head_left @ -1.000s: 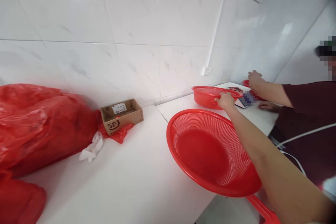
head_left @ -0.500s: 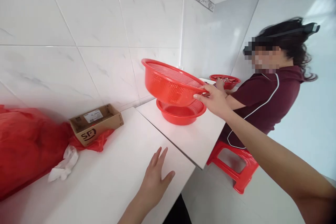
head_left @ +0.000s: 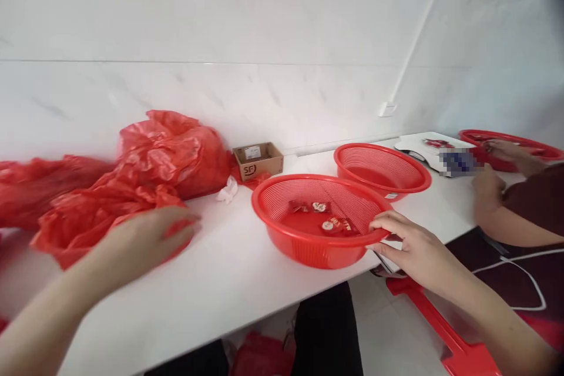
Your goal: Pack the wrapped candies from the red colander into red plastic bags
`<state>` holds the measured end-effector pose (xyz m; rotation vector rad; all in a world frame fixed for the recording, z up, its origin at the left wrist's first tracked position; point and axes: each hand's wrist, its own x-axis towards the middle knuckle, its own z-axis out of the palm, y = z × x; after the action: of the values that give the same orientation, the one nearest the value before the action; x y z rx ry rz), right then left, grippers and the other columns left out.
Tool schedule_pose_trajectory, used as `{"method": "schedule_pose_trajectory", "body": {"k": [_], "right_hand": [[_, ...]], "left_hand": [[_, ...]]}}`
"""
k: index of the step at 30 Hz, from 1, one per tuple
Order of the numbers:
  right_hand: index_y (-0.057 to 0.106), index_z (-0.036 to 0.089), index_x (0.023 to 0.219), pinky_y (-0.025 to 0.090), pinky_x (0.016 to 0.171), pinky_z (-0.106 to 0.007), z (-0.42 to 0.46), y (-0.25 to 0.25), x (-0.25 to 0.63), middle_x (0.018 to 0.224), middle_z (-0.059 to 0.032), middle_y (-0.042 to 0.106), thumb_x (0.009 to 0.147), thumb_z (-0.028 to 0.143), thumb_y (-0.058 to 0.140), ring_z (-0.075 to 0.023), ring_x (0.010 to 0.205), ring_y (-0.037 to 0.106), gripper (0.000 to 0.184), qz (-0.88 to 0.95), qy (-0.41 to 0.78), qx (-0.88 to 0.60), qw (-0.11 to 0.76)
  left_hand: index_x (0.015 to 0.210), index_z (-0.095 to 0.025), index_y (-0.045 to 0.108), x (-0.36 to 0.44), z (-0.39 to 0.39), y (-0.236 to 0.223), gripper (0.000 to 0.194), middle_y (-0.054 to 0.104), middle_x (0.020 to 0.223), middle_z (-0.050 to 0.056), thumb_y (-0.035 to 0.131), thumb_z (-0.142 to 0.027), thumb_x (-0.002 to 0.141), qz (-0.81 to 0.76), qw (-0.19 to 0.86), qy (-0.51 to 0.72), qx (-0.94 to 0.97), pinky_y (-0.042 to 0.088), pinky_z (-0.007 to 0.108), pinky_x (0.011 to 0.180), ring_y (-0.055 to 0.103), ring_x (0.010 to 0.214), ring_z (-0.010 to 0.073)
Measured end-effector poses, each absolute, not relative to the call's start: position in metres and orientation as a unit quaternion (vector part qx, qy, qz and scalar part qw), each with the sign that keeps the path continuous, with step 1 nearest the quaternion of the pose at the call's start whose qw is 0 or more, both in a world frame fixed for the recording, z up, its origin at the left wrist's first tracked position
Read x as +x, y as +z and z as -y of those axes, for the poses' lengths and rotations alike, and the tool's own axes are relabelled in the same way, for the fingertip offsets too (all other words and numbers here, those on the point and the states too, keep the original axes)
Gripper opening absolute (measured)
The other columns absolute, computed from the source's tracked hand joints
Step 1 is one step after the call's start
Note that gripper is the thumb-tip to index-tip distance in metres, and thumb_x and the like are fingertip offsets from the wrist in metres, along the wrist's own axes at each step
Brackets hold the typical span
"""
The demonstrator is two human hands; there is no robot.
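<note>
My right hand [head_left: 408, 244] pinches the rim of a red plastic basket [head_left: 319, 252] between thumb and fingers. The basket is upright at the front of the white table [head_left: 238, 273], and a few small red wrapped packets [head_left: 337, 226] lie in its bottom. Blurred by motion, my left hand [head_left: 145, 241] is over the table with fingers stretched out and holds nothing that I can see. Just behind it is a crumpled, open red plastic bag [head_left: 83, 217]; whether the hand touches it I cannot tell.
A fuller red bag [head_left: 176, 153], a white tissue [head_left: 228, 190] and a small cardboard box [head_left: 259, 164] stand along the wall. Behind my basket is a second red basket [head_left: 379, 176]. A white scale [head_left: 434, 144] and a co-worker's arms [head_left: 506, 205] are at the right, above a red stool [head_left: 440, 323].
My view has swung left. The held basket has come down from above the other basket to the near table, packets now showing inside. My left hand has moved left, towards the red bags.
</note>
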<state>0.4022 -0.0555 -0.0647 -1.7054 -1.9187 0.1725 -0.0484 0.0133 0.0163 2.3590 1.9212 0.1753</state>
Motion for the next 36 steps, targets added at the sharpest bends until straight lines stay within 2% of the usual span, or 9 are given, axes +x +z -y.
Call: {"method": "schedule_pose_trajectory", "body": {"k": [3, 5, 7, 10, 14, 23, 30, 33, 36], "right_hand": [[0.064, 0.027, 0.1, 0.052, 0.057, -0.032, 0.043, -0.093, 0.39, 0.108, -0.0049, 0.061, 0.08, 0.043, 0.06, -0.0167, 0.062, 0.061, 0.026, 0.697, 0.01, -0.676, 0.241], [0.059, 0.026, 0.119, 0.055, 0.06, -0.036, 0.039, -0.11, 0.374, 0.126, -0.0101, 0.054, 0.081, 0.045, 0.058, -0.0193, 0.068, 0.065, 0.042, 0.682, 0.012, -0.69, 0.242], [0.04, 0.028, 0.142, 0.057, 0.065, -0.038, 0.042, -0.124, 0.35, 0.147, -0.0135, 0.034, 0.084, 0.048, 0.056, -0.0234, 0.085, 0.067, 0.063, 0.67, 0.038, -0.685, 0.285], [0.026, 0.032, 0.149, 0.059, 0.075, -0.037, 0.059, -0.142, 0.304, 0.157, -0.0097, 0.013, 0.086, 0.047, 0.056, -0.0266, 0.112, 0.059, 0.071, 0.625, 0.085, -0.652, 0.421], [0.032, 0.032, 0.142, 0.059, 0.081, -0.034, 0.089, -0.166, 0.239, 0.151, -0.0101, 0.029, 0.091, 0.036, 0.053, -0.0232, 0.118, 0.054, 0.056, 0.57, 0.175, -0.592, 0.543], [0.06, 0.025, 0.104, 0.054, 0.088, -0.037, 0.08, -0.166, 0.172, 0.125, -0.0094, 0.052, 0.091, 0.022, 0.048, -0.0216, 0.112, 0.056, 0.018, 0.745, 0.313, -0.454, 0.374], [0.061, 0.024, 0.112, 0.052, 0.091, -0.037, 0.044, -0.152, 0.123, 0.123, -0.0094, 0.053, 0.09, 0.021, 0.049, -0.021, 0.113, 0.055, 0.025, 0.769, 0.311, -0.405, 0.386], [0.051, 0.028, 0.133, 0.045, 0.101, -0.046, 0.03, -0.149, 0.08, 0.143, -0.0123, 0.038, 0.087, 0.023, 0.055, -0.0285, 0.129, 0.043, 0.047, 0.811, 0.254, -0.394, 0.35], [0.034, 0.039, 0.146, 0.033, 0.104, -0.062, 0.008, -0.15, 0.026, 0.159, -0.0079, 0.005, 0.084, 0.025, 0.062, -0.0424, 0.142, 0.016, 0.069, 0.86, 0.183, -0.382, 0.286]], "left_hand": [[0.122, -0.019, 0.059, -0.092, -0.023, 0.042, 0.06, 0.063, 0.109, 0.003, 0.023, -0.057, 0.093, -0.724, -0.071, 0.072, 0.682, 0.045, 0.048, 0.09, 0.059, 0.103, 0.0319], [0.117, -0.015, 0.061, -0.115, -0.036, 0.043, 0.053, 0.063, 0.103, 0.004, 0.029, -0.05, 0.093, -0.778, -0.11, 0.071, 0.615, 0.046, 0.047, 0.086, 0.059, 0.102, 0.0328], [0.105, -0.015, 0.066, -0.134, -0.048, 0.032, 0.04, 0.066, 0.098, 0.009, 0.041, -0.042, 0.09, -0.787, -0.095, 0.053, 0.608, 0.048, 0.046, 0.083, 0.061, 0.097, 0.0324], [0.124, -0.016, 0.056, -0.149, -0.06, 0.0, 0.041, 0.06, 0.118, 0.016, 0.048, -0.038, 0.09, -0.773, -0.066, 0.032, 0.631, 0.048, 0.048, 0.085, 0.06, 0.103, 0.0317], [0.126, -0.016, 0.052, -0.151, -0.067, -0.046, 0.044, 0.06, 0.115, 0.012, 0.056, -0.041, 0.09, -0.766, 0.006, -0.021, 0.643, 0.051, 0.045, 0.084, 0.062, 0.096, 0.0231], [0.09, -0.014, 0.065, -0.166, -0.083, -0.048, 0.024, 0.066, 0.086, 0.003, 0.06, -0.037, 0.088, -0.726, 0.087, 0.082, 0.678, 0.051, 0.035, 0.077, 0.062, 0.079, 0.0163], [0.117, -0.022, 0.061, -0.183, -0.076, -0.021, 0.033, 0.062, 0.121, 0.006, 0.052, -0.036, 0.088, -0.741, -0.012, 0.254, 0.621, 0.044, 0.038, 0.095, 0.058, 0.108, 0.0255], [0.125, -0.022, 0.056, -0.186, -0.077, -0.034, 0.046, 0.044, 0.142, 0.011, 0.064, -0.032, 0.081, -0.755, -0.04, 0.261, 0.601, 0.027, 0.058, 0.107, 0.035, 0.132, 0.0369], [0.109, -0.015, 0.063, -0.185, -0.081, -0.056, 0.033, 0.057, 0.125, 0.012, 0.068, -0.031, 0.081, -0.771, 0.01, 0.259, 0.582, 0.028, 0.06, 0.105, 0.044, 0.125, 0.0325]]}}
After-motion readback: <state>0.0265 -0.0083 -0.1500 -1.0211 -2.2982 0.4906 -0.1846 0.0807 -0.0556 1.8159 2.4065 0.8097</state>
